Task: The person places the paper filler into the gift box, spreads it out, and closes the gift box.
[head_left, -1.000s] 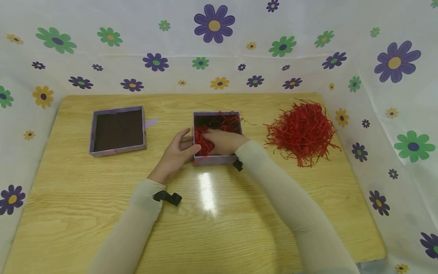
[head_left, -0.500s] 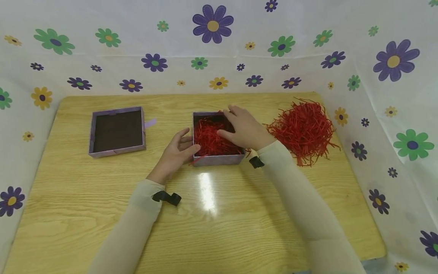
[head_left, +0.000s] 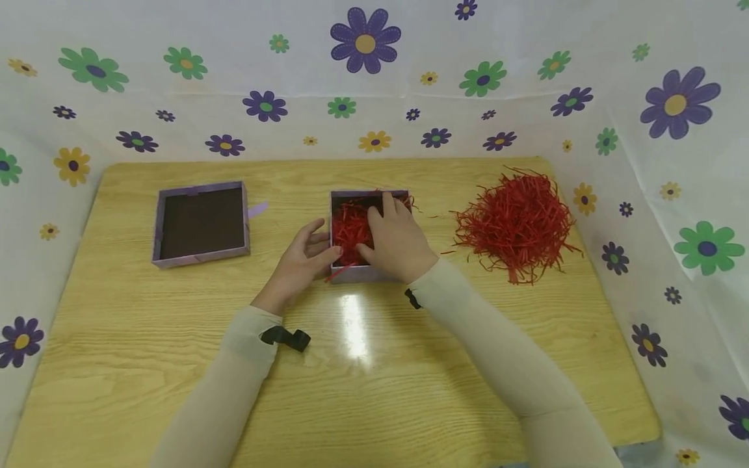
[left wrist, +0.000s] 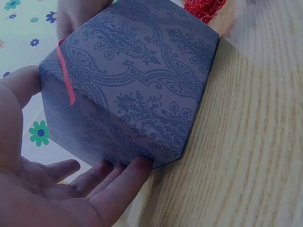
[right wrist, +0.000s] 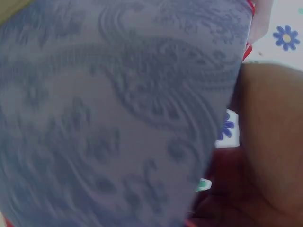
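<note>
A purple, paisley-patterned box (head_left: 355, 276) with a dark inside stands open-topped mid-table. Red shredded paper (head_left: 351, 227) lies in it, mostly towards its left side. My left hand (head_left: 295, 270) rests against the left wall, thumb at the rim; the left wrist view shows its fingertips touching the outside of the box (left wrist: 132, 71). A red strand (left wrist: 65, 73) hangs over the edge there. My right hand (head_left: 402, 244) reaches over the box's right side, fingers spread and bent down onto the shreds. Its fingertips are partly hidden. In the right wrist view the box (right wrist: 113, 118) covers most of the picture.
To the left sits a shallow purple tray-like lid (head_left: 201, 259) with a dark inside and a lilac tab (head_left: 258, 209). A heap of red shredded paper (head_left: 517, 224) lies at the right. Flowered white cloth (head_left: 304, 78) encloses the wooden table (head_left: 175, 338).
My right hand rose from the left part of the box, moved to the right, then came back down into it. The shreds now spread more widely. The left hand has stayed put.
</note>
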Tool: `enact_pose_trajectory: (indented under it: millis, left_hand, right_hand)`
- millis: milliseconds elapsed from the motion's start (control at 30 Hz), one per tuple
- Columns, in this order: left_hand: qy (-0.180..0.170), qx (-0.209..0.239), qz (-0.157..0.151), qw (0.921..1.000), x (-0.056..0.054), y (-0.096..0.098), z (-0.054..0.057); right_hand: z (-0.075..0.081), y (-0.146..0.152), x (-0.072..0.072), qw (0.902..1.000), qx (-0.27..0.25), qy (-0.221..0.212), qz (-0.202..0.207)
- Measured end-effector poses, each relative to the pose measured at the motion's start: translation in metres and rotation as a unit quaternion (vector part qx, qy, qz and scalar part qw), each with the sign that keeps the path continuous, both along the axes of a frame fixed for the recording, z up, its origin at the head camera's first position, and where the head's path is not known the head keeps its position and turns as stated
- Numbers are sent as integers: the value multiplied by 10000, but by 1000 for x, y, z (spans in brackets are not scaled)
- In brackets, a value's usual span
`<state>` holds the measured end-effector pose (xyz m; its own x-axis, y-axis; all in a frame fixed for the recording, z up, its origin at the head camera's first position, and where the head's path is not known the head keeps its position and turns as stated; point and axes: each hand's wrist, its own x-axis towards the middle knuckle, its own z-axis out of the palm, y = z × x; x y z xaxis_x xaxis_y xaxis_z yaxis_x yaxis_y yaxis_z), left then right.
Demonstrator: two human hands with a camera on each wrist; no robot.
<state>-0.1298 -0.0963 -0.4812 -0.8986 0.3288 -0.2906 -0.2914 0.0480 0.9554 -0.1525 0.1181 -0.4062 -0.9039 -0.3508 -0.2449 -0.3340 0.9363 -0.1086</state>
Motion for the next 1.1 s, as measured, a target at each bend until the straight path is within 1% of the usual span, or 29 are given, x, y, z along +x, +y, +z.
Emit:
enact_pose_trajectory:
  millis: [100, 200, 333, 400, 533, 600, 633, 700, 767, 800, 833, 900, 967, 1000, 1033, 1067, 1100]
  left_hand:
    - [3, 48, -17, 10000, 0, 0, 0]
    - [44, 125, -33, 9999, -1, 1, 1]
    - [97, 81, -96, 9999, -1, 2, 0]
    - [117, 59, -115, 9998, -1, 2, 0]
    - [78, 77, -59, 9999, 0, 3, -2]
    - [52, 89, -66, 9999, 0, 3, -2]
    - [31, 88, -69, 9999, 0, 3, -2]
    - [34, 62, -109, 9999, 0, 3, -1]
    - [71, 47, -125, 9999, 0, 3, 0]
    - [86, 32, -120, 9999, 0, 3, 1]
    - [88, 36, -111, 9999, 0, 3, 1]
    - [94, 43, -116, 9999, 1, 2, 1]
    - [73, 68, -136, 9999, 0, 1, 0]
    - [61, 60, -140, 9999, 0, 1, 0]
    - [50, 68, -147, 9999, 0, 1, -1]
    - [41, 72, -157, 9998, 0, 0, -2]
    - [41, 76, -164, 9998, -1, 0, -3]
  right_hand:
    - [-4, -1, -7, 9988, -328, -286, -222]
    - [-12, -2, -18, 9948, -523, -824, -290]
    - [-25, -3, -30, 9860, -680, -1521, -9]
    - [-29, -3, -34, 9823, -721, -1724, 146]
    - [-27, -1, -34, 9818, -673, -1746, 336]
    - [-22, 1, -31, 9833, -689, -1631, 423]
    - [-18, 2, -29, 9846, -700, -1536, 445]
    - [-6, 5, -25, 9881, -803, -1207, 507]
    - [6, 6, -20, 9893, -1102, -797, 530]
    - [12, 7, -18, 9870, -1356, -679, 535]
    - [16, 6, -16, 9826, -1654, -637, 564]
    - [19, 5, -12, 9685, -2257, -822, 652]
    - [16, 2, -10, 9510, -2693, -1341, 721]
    - [13, 1, -10, 9420, -2826, -1658, 726]
    - [9, 0, -10, 9351, -2876, -1939, 730]
    - [5, -1, -10, 9306, -2859, -2167, 721]
    - [1, -1, -11, 9290, -2788, -2327, 713]
